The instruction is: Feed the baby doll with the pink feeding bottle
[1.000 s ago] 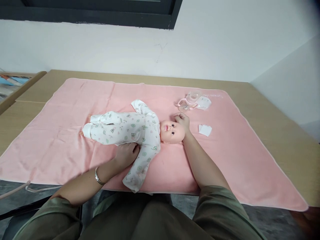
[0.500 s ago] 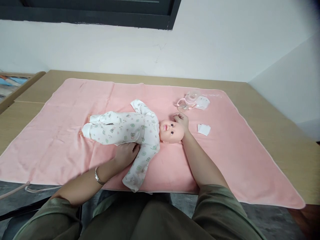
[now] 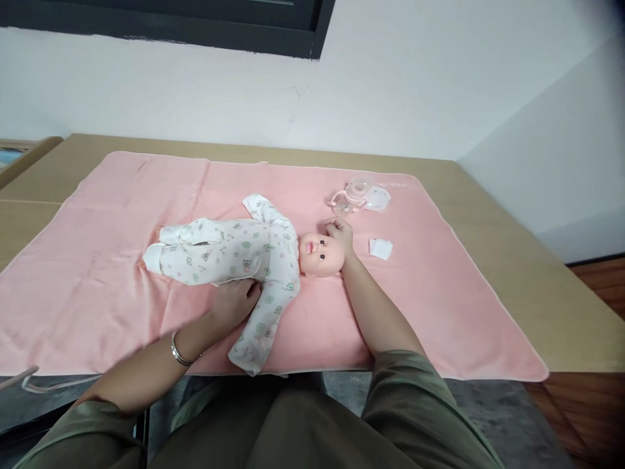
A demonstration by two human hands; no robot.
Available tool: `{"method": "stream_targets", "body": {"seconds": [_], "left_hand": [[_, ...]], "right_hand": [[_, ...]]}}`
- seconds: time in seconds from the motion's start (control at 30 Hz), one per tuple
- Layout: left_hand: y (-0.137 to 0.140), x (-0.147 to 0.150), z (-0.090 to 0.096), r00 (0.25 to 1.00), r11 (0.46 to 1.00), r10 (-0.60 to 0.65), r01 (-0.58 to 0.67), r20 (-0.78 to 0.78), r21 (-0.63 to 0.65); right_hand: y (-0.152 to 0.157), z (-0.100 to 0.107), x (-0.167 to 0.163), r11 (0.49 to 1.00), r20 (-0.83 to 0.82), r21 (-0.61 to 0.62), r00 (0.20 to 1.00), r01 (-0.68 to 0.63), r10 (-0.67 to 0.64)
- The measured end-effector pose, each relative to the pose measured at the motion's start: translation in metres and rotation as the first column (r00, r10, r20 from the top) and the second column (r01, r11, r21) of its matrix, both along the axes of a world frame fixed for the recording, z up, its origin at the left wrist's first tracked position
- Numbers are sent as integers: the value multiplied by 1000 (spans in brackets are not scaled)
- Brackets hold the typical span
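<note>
A baby doll (image 3: 244, 246) lies face up on a pink mat (image 3: 439, 306), its head to the right. It wears a white printed sleepsuit with one sleeve stretched toward me and the other away. My left hand (image 3: 237, 301), with a silver bangle on the wrist, is curled closed against the doll's near side, by the armpit. Beside the far side of the doll's head (image 3: 322, 255) rests my right hand (image 3: 340, 232), its fingers curled in and nothing visible in them. The right wrist touches or nearly touches the crown.
Behind my right hand lie a clear baby bottle with pink handles (image 3: 352, 197) and a white printed packet (image 3: 377, 198). A small folded white cloth (image 3: 381, 248) is to the right. The mat covers a wooden table (image 3: 502, 247) against a white wall.
The view has turned slightly to the right, so everything sits further left in it. My hands and the doll keep their places on the mat.
</note>
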State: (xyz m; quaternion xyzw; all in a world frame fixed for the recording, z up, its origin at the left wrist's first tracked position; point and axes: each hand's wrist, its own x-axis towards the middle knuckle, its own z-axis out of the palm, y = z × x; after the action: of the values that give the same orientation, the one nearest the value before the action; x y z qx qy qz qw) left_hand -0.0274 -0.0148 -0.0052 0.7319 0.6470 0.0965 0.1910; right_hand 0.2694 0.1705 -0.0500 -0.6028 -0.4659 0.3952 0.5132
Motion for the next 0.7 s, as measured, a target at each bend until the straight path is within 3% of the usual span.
{"method": "stream_targets", "body": {"seconds": [0.4,0.7], "left_hand": [[-1,0,8,997,1000,13,-12,76,-23],[-1,2,11,999,998,38,-37,18,-49]], "right_hand": [[-3,9,-4,999,4,-33,1000,-2,3],[-3,5,-3,1000,-19,-22,1000,-8,8]]}}
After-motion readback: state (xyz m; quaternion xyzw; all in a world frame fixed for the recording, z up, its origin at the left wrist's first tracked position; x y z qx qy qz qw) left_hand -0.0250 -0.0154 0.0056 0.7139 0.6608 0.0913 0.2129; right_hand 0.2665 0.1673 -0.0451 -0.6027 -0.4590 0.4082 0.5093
